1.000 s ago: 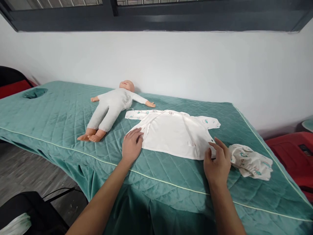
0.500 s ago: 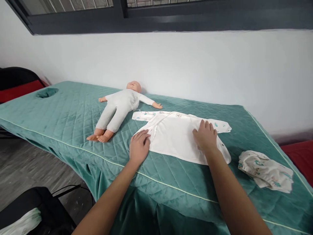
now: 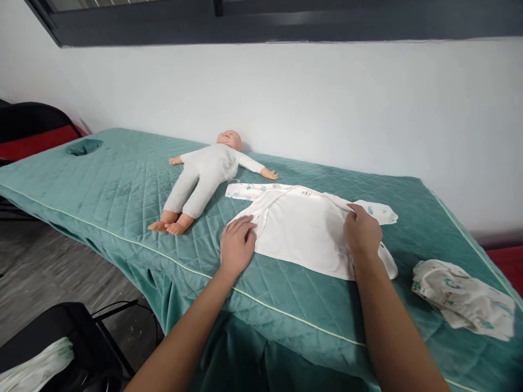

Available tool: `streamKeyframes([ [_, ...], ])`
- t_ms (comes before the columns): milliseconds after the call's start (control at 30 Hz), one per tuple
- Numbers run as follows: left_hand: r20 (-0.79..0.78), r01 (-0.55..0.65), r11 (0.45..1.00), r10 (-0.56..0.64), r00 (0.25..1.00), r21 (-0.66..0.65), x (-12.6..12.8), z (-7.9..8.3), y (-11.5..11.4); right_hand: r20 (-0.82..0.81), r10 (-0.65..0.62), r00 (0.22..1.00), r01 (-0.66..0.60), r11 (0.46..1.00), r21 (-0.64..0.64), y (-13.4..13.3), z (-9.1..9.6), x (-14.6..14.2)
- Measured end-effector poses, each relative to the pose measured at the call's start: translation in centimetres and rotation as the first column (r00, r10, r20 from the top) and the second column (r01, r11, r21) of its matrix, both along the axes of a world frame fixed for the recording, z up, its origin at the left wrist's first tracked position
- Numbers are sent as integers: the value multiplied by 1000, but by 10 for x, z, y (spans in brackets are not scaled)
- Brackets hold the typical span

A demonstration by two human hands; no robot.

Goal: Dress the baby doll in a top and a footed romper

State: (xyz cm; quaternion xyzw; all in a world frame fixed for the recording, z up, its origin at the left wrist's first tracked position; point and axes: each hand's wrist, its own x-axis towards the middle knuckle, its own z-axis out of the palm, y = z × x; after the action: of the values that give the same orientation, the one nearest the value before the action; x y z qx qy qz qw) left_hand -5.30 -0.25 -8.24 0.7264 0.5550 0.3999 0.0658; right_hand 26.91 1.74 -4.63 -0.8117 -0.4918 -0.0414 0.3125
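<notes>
A white long-sleeved baby shirt lies spread on the green quilted bed cover, with small coloured prints on its sleeves. My left hand rests flat on the shirt's left side edge, fingers extended. On the other side, my right hand is closed at the shirt's right side below the sleeve, thumb and fingers pinching the fabric. A baby doll in a white body suit lies on its back left of the shirt, its feet toward the near edge.
A crumpled printed white garment lies to the right on the bed. The bed's face hole is at the far left. A black chair with a pale cloth stands at lower left. Behind the bed is a white wall.
My right hand has gone from lying spread on the shirt to a closed grip at its right side. My left hand stays on the left edge. The view has shifted slightly.
</notes>
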Motion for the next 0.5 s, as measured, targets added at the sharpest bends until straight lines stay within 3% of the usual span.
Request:
streamKeyframes([
  [233,5,15,1000,-15,1000,14,-1,-1,1,-113,-9,994,32,979,203,-1,-3,4],
  [400,3,6,1000,-6,1000,0,0,-1,1,13,89,996,-90,977,195,-2,-4,1],
  [500,1,8,1000,-8,1000,-2,0,0,1,120,172,978,-197,949,248,-8,3,-11],
])
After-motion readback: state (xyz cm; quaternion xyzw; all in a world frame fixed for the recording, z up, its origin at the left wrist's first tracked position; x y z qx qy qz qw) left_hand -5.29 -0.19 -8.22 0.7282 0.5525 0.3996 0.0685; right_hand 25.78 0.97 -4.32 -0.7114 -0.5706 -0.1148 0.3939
